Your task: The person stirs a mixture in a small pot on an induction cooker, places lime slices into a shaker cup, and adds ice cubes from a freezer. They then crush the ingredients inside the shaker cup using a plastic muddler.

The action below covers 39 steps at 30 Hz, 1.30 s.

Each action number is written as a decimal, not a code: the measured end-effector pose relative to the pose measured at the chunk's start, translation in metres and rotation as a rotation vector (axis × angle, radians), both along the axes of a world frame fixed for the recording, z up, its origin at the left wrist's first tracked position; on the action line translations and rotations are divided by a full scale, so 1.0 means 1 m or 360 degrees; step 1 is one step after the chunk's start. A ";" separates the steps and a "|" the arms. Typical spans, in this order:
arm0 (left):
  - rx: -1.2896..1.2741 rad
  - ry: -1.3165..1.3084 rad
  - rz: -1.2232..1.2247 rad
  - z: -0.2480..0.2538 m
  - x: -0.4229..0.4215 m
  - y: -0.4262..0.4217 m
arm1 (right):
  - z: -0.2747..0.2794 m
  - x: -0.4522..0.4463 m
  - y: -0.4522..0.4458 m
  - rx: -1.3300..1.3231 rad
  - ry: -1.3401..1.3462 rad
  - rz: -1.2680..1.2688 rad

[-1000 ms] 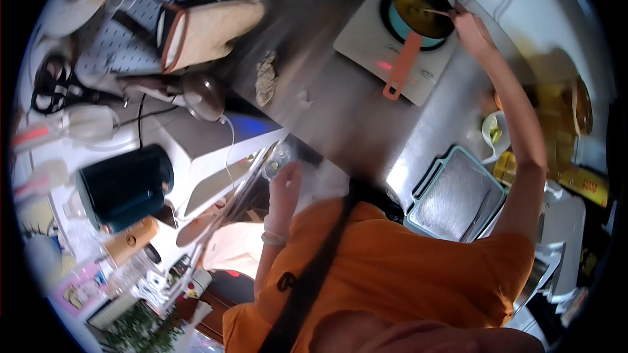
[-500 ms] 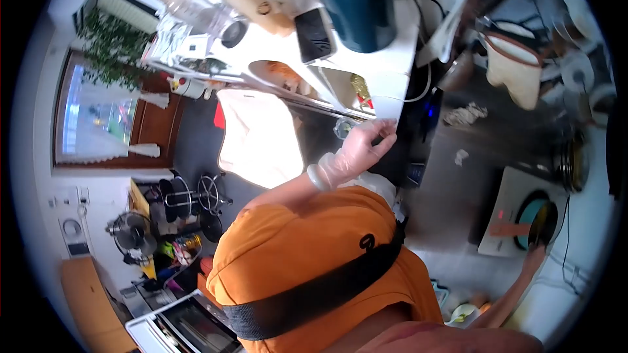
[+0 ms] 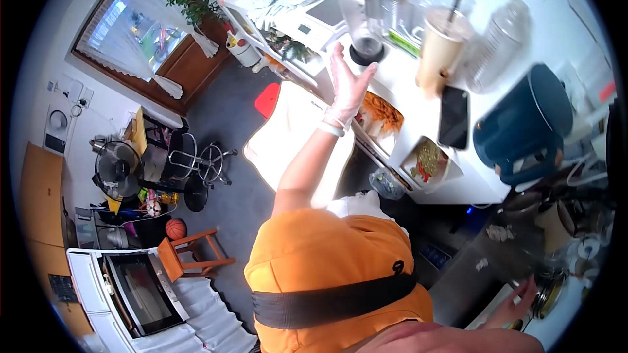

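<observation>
My left hand (image 3: 350, 91), in a clear thin glove, reaches over the white counter (image 3: 481, 186) with its thumb and fingers apart. Nothing is in it. Just beyond the fingertips stands a clear bottle with a dark base (image 3: 366, 49), and a gap shows between them. Below the glove, a counter opening holds orange shreds (image 3: 383, 114). My right hand (image 3: 520, 301) is low at the right, its fingers stretched out and somewhat blurred. It is near the pale cooker (image 3: 484, 307), which the arm partly covers. I see nothing held there.
A phone (image 3: 454, 117), a tan cup with a straw (image 3: 441, 52), a clear plastic bottle (image 3: 500, 46) and a large teal jug (image 3: 523, 124) stand or lie on the counter. A white scale (image 3: 317, 23) is at its far end. A wooden stool (image 3: 193, 252) stands on the floor.
The view has swung left. My left hand has moved from the counter's near corner towards the clear bottle, fingers spreading. My right hand has come away from the round pan's edge.
</observation>
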<state>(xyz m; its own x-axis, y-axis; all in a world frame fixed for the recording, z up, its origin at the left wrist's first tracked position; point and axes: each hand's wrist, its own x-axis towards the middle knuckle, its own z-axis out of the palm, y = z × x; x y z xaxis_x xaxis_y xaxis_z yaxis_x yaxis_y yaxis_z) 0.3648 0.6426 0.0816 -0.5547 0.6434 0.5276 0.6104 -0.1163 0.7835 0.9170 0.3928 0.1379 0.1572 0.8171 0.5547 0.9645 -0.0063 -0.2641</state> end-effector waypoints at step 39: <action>-0.0156 0.0622 -0.1860 -0.034 -0.004 -0.085 | 0.054 -0.346 0.126 0.0536 0.1334 0.1042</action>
<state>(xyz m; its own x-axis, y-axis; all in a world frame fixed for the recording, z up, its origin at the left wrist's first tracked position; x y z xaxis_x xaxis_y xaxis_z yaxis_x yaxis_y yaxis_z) 0.3613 0.5572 0.0474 0.5633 0.6926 0.4505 0.3747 -0.7001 0.6079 0.5706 0.5183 0.1918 0.1794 0.7071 0.6840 0.2714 0.6327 -0.7253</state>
